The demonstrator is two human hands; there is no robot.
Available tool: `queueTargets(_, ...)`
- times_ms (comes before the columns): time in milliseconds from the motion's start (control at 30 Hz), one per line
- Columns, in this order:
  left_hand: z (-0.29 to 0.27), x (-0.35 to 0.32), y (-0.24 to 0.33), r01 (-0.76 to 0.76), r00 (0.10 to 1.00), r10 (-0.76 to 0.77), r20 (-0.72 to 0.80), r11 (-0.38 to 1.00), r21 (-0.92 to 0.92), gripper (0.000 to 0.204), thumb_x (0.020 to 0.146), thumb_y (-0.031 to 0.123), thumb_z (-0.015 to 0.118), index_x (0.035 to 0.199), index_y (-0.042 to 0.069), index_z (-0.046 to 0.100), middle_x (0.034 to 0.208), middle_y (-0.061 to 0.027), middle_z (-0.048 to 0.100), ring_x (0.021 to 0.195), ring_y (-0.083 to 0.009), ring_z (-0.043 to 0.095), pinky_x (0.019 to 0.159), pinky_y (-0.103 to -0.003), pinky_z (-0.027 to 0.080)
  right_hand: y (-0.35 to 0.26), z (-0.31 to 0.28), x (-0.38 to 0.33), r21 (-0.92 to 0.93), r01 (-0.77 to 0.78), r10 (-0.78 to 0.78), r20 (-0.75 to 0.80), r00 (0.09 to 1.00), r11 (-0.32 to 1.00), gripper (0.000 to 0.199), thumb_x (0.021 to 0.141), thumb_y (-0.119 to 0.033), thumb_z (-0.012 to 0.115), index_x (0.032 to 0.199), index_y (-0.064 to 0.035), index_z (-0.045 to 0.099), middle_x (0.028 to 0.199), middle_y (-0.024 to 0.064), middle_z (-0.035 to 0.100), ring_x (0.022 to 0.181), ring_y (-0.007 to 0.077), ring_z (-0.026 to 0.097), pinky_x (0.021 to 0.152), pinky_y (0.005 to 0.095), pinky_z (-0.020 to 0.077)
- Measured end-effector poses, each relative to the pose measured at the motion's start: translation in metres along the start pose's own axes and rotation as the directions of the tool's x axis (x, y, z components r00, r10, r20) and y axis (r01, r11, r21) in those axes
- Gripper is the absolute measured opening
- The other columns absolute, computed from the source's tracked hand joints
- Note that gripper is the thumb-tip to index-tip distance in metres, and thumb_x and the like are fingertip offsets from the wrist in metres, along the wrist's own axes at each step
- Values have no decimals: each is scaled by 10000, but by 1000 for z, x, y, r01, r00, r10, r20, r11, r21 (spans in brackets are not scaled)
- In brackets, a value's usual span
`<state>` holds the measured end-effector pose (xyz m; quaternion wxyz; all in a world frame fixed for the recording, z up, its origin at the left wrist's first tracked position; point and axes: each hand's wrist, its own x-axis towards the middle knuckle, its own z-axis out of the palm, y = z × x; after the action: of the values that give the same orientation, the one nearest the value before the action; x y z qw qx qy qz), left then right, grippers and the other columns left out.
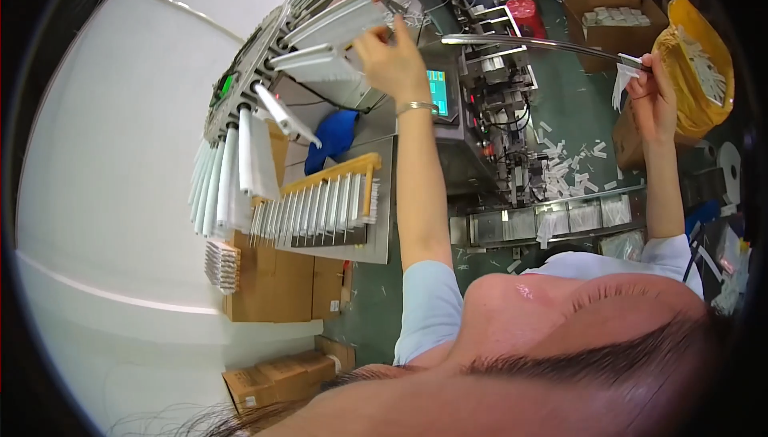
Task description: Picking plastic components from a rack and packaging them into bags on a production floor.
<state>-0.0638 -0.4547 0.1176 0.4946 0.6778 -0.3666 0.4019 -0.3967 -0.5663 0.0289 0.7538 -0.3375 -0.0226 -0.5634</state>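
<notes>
- Well, nearest me, my right hand (pixel 656 109) has thumb and fingers pinched on the end of a polished metal rod (pixel 528 40), a limp white piece (pixel 624 85) hanging just beside my fingertips.
- My left hand (pixel 396 65), a metal bracelet (pixel 418 106) at the wrist, is raised past the rod's far end, fingers partly curled — I cannot tell whether they grip anything.
- Beside that hand stands a fan-shaped rack (pixel 250 69); the arms I can make out carry white sleeves (pixel 258 153), so that side looks well filled.
- Below it, a wooden-edged frame (pixel 373 177) holds a row of slim rods with white material, over brown cartons (pixel 272 281).
- I'd judge the work midway: the sleeves hang in place, the piece at my right hand does not, and I cannot count what is left.
- Further off, a partitioned metal trough (pixel 484 229) holds white bundles, and white scraps (pixel 564 173) litter the floor.
- The machine's touchscreen (pixel 438 93) shows coloured blocks; one carton has a small label (pixel 334 306) — neither legible.
- Beyond, a yellow bag (pixel 680 21) holds more white pieces.
</notes>
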Motion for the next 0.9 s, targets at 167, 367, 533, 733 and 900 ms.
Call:
queueTargets(167, 22, 23, -5, 7, 997, 16, -73, 955, 295, 293, 757, 297, 684, 799, 49, 532, 806, -73, 532, 659, -280, 564, 554, -390, 445, -4, -28, 28, -16, -53, 53, -4, 999, 998, 245, 945, -237, 483, 928, -30, 612, 664, 23, 554, 570, 98, 479, 553, 220, 367)
queueTargets(367, 33, 28, -8, -50, 993, 83, -82, 937, 345, 261, 748, 268, 691, 791, 65, 532, 788, -62, 536, 665, -280, 576, 539, -406, 451, 4, -37, 55, -15, -101, 100, -63, 993, 995, 273, 943, -252, 485, 918, -16, 621, 637, 42, 565, 543, 110, 493, 538, 228, 371)
queueTargets(533, 35, 30, -6, -77, 986, 120, -118, 944, 322, 208, 755, 238, 673, 748, 63, 560, 755, -64, 568, 634, -272, 586, 547, -393, 463, 15, -44, 67, -25, -121, 121, 18, 992, 992, 218, 941, -231, 496, 921, -47, 612, 707, 5, 569, 564, 63, 470, 526, 210, 354)
queueTargets(733, 33, 31, -4, -160, 972, 206, -116, 934, 318, 153, 761, 175, 662, 727, 73, 553, 746, -37, 568, 610, -256, 576, 523, -376, 453, 20, -42, 70, -19, -112, 112, 14, 994, 993, 220, 939, -231, 499, 926, -48, 620, 705, 9, 578, 575, 74, 487, 539, 216, 368)
queueTargets(900, 25, 8, 16, -178, 981, 180, -76, 983, 34, 129, 758, 117, 673, 721, 54, 566, 710, -43, 549, 563, -208, 529, 494, -326, 425, 16, -29, 68, 14, -73, 73, -25, 997, 997, 224, 941, -232, 496, 937, -46, 622, 694, 8, 577, 593, 76, 495, 565, 221, 382)
